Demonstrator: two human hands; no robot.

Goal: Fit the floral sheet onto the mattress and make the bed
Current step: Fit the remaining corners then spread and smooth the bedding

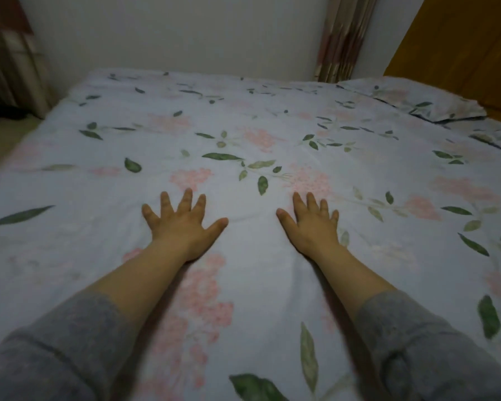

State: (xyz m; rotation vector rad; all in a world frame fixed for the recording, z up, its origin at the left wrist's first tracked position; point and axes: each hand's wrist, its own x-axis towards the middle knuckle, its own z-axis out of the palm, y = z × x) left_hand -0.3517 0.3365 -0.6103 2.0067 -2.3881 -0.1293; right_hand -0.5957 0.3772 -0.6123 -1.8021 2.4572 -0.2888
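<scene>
The floral sheet (243, 134), pale blue with pink blossoms and green leaves, lies spread over the whole mattress with faint creases near the middle. My left hand (182, 224) rests flat on it with fingers spread, palm down. My right hand (311, 224) lies flat on the sheet a short way to the right, fingers also apart. Neither hand holds any fabric. Grey sleeves are pushed up on both forearms. A pillow (411, 99) in matching floral cloth lies at the far right corner of the bed.
A white wall (179, 33) runs along the bed's far side. A patterned curtain (341, 39) hangs at the back right, beside an orange-brown headboard (460, 53). Another curtain (9, 53) and floor (0, 134) show at the left edge.
</scene>
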